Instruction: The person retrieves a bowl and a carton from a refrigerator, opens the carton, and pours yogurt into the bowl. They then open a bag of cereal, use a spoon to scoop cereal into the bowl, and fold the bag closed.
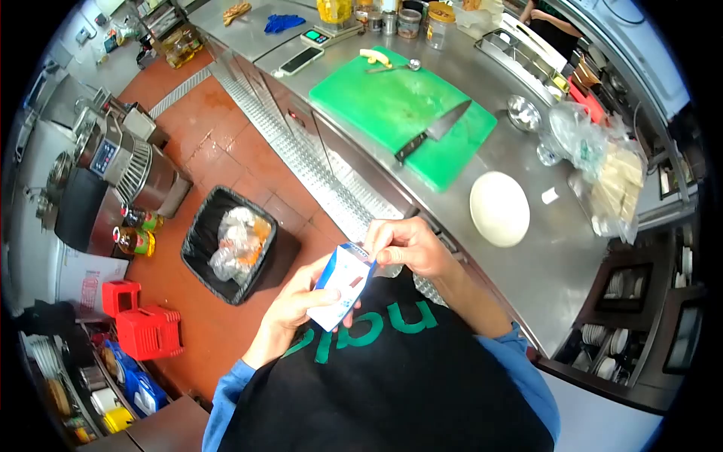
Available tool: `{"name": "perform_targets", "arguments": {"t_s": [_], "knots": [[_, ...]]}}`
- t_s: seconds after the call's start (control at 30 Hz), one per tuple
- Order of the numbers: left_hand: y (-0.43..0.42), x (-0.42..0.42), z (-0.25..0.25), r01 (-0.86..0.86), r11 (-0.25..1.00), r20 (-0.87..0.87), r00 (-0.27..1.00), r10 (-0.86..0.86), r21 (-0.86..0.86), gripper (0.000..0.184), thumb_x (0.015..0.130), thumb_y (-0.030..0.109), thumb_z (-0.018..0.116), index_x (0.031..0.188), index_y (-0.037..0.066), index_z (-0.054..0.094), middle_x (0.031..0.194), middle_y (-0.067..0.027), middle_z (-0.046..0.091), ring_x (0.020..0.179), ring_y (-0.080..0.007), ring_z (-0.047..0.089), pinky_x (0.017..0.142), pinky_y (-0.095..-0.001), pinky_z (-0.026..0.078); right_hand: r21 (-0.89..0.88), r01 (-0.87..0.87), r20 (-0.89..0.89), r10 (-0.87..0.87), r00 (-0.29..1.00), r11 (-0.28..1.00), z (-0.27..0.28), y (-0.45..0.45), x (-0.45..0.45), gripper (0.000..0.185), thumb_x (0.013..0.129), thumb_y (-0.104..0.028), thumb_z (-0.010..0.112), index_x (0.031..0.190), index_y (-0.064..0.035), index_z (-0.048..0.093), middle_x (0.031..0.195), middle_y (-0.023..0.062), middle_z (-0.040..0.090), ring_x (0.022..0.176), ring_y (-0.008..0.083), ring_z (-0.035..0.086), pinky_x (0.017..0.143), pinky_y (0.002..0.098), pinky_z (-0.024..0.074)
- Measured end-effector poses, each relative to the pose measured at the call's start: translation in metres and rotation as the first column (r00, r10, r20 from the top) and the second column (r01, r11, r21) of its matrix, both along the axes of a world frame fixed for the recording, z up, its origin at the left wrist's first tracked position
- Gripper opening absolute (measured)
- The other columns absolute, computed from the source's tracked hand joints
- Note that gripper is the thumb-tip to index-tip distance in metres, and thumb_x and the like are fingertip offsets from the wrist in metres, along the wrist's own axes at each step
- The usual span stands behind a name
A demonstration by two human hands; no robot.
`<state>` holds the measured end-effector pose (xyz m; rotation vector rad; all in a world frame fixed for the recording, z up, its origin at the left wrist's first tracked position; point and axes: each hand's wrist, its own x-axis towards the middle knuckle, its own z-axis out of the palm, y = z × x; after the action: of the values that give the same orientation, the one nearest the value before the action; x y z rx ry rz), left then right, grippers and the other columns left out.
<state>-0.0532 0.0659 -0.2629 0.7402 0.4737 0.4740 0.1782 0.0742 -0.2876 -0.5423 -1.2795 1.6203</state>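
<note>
While close together, left fingers (322, 297) around a box (345, 280), right fingers (392, 255) narrow on its top.

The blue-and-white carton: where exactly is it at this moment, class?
In the head view, the carton is just below and slightly left of centre, in the left hand, with the right hand at its upper end and the black apron behind.

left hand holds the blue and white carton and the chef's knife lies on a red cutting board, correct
No, the cutting board is green, not red, in the head view. The chef's knife does lie on it, and the left hand holds the blue and white carton.
</note>
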Motion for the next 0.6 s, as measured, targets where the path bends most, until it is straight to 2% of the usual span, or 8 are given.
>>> {"name": "perform_targets", "arguments": {"t_s": [0.1,0.2,0.33,0.4,0.43,0.5,0.57,0.6], "knots": [[0.064,0.021,0.012,-0.052,0.676,-0.311,0.860,0.404,0.735,0.086,0.069,0.014,0.077,0.139,-0.002,0.030,0.126,-0.0156,0.050,0.118,-0.0195,0.047,0.101,-0.0321,0.034,-0.033,0.109,-0.136,-0.112,0.984,0.994,-0.011,0.064,0.005,0.032,0.088,-0.028,0.061,0.105,-0.0005,0.059,0.108,0.0111,0.055,0.101,0.0177,0.051,0.087,0.0331,0.0406],[0.118,0.047,0.014,-0.197,0.701,-0.270,0.825,0.497,0.685,0.091,0.067,0.018,0.080,0.141,0.002,0.029,0.127,-0.0148,0.051,0.118,-0.0208,0.048,0.100,-0.0337,0.036,-0.149,0.147,-0.174,-0.172,0.970,0.978,0.001,0.106,0.010,0.091,0.076,-0.045,0.071,0.139,0.0025,0.025,0.138,0.0134,0.037,0.124,0.0199,0.041,0.101,0.0368,0.0345],[0.199,0.076,-0.010,-0.102,0.666,-0.208,0.906,0.369,0.739,0.090,0.067,0.017,0.081,0.141,0.005,0.032,0.128,-0.0144,0.049,0.118,-0.0226,0.048,0.097,-0.0350,0.039,-0.173,0.294,-0.004,-0.299,0.954,0.940,0.002,0.151,0.026,0.073,0.075,-0.027,0.075,0.131,0.0035,0.039,0.128,0.0108,0.049,0.116,0.0172,0.048,0.097,0.0323,0.0384],[0.250,0.088,-0.005,0.133,0.586,-0.375,0.872,0.314,0.800,0.086,0.067,0.016,0.080,0.139,0.007,0.035,0.127,-0.0151,0.050,0.116,-0.0257,0.050,0.095,-0.0358,0.041,0.061,0.455,0.350,-0.446,0.824,0.889,-0.002,0.177,0.040,0.061,0.074,-0.016,0.074,0.125,0.0006,0.047,0.121,0.0091,0.056,0.108,0.0179,0.054,0.095,0.0317,0.0403],[0.273,0.094,-0.017,0.141,0.366,-0.305,0.843,0.443,0.920,0.076,0.067,0.015,0.079,0.133,0.006,0.045,0.119,-0.0154,0.054,0.111,-0.0268,0.053,0.091,-0.0347,0.043,0.049,0.492,0.355,-0.475,0.805,0.869,-0.004,0.190,0.042,0.061,0.074,-0.016,0.074,0.125,0.0006,0.047,0.121,0.0091,0.056,0.108,0.0179,0.054,0.095,0.0317,0.0403],[0.323,0.100,-0.035,0.152,0.442,-0.365,0.814,0.451,0.884,0.060,0.069,0.013,0.077,0.124,0.002,0.053,0.110,-0.0137,0.059,0.105,-0.0239,0.056,0.089,-0.0326,0.044,0.306,0.599,0.640,-0.626,0.447,0.740,-0.008,0.220,0.041,0.058,0.070,-0.010,0.074,0.123,-0.0035,0.050,0.118,0.0087,0.058,0.105,0.0189,0.057,0.094,0.0316,0.0408],[0.362,0.110,-0.082,-0.002,0.935,-0.261,0.960,0.101,0.355,0.035,0.078,0.006,0.071,0.110,-0.002,0.061,0.097,-0.0096,0.065,0.091,-0.0164,0.059,0.083,-0.0300,0.047,0.309,0.682,0.604,-0.691,0.398,0.663,-0.033,0.248,0.043,0.060,0.069,-0.008,0.074,0.124,-0.0066,0.050,0.121,0.0090,0.057,0.108,0.0211,0.056,0.096,0.0319,0.0403],[0.379,0.117,-0.080,0.003,0.969,-0.257,0.964,0.063,0.247,0.031,0.078,0.005,0.070,0.106,-0.003,0.061,0.094,-0.0095,0.064,0.088,-0.0151,0.060,0.078,-0.0280,0.047,0.331,0.699,0.616,-0.706,0.348,0.634,-0.041,0.259,0.041,0.059,0.070,-0.007,0.074,0.124,-0.0071,0.050,0.122,0.0091,0.056,0.110,0.0220,0.054,0.096,0.0327,0.0401]]}}
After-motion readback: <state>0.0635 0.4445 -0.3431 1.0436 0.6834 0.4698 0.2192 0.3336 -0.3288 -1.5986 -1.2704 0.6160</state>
